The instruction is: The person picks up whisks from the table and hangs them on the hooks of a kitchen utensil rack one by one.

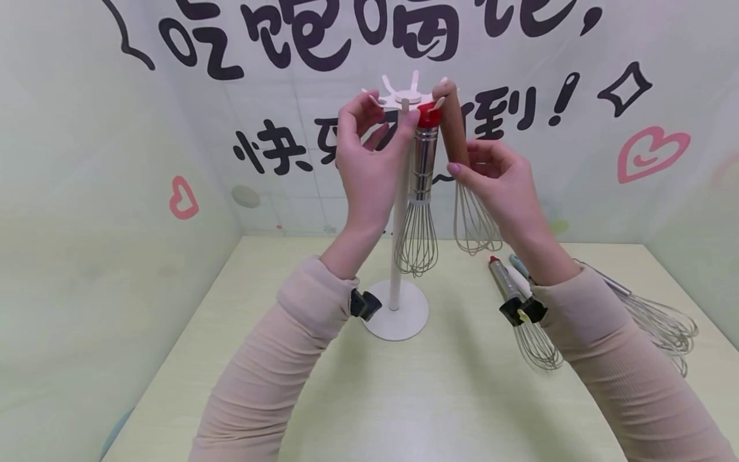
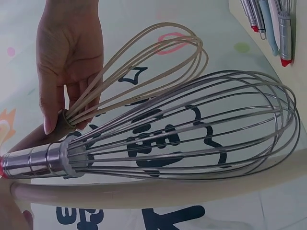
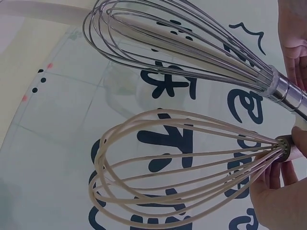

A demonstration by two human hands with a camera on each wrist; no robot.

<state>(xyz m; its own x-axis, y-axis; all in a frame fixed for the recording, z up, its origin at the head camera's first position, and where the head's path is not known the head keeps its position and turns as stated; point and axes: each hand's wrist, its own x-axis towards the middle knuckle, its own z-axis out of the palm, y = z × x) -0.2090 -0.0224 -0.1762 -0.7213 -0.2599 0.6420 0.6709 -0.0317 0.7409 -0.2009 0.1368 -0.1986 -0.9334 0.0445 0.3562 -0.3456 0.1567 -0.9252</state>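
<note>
Head: your right hand (image 1: 500, 183) pinches the brown-handled, beige-wired whisk (image 1: 455, 131) by the white, round-based rack (image 1: 398, 326); your left hand (image 1: 372, 168) curls at its top, grip unclear.
Left wrist: red-capped steel whisk (image 2: 43, 160) hangs alongside.
Right wrist: your fingers (image 3: 288, 173) clamp near the dark collar (image 3: 285, 148).

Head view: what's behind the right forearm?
On the table, a red-tipped whisk and blue-ended handle show left of the forearm, wire loops right of it. Covered parts can't be seen, nor a sure whisk count.
</note>
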